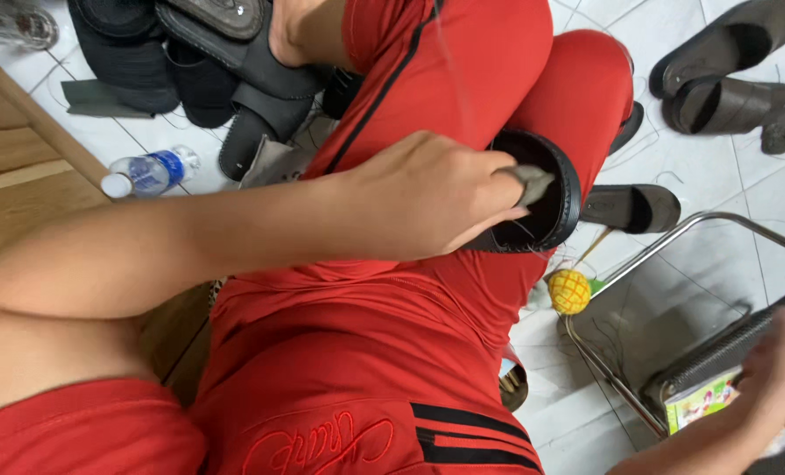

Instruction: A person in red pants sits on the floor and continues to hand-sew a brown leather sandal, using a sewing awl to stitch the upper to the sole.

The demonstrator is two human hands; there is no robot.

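My left hand (428, 189) reaches across my red shorts (463, 97) and grips the near rim of a black shoe (561, 198) that rests on my knee. Its fingers also pinch a small grey piece (533, 180) at the shoe's opening. My right hand (784, 369) is blurred at the lower right edge. It hovers over a metal-framed stand (674, 242), close to a green printed packet (702, 400). Whether it holds anything is unclear.
A pile of black sandals (225, 62) lies on the tiled floor at the top, with a plastic water bottle (150, 171) nearby. Dark slippers (727, 79) sit at the top right, another (630, 207) beside my knee. A yellow textured ball (569, 291) lies by the stand. Wooden boards (14, 167) fill the left.
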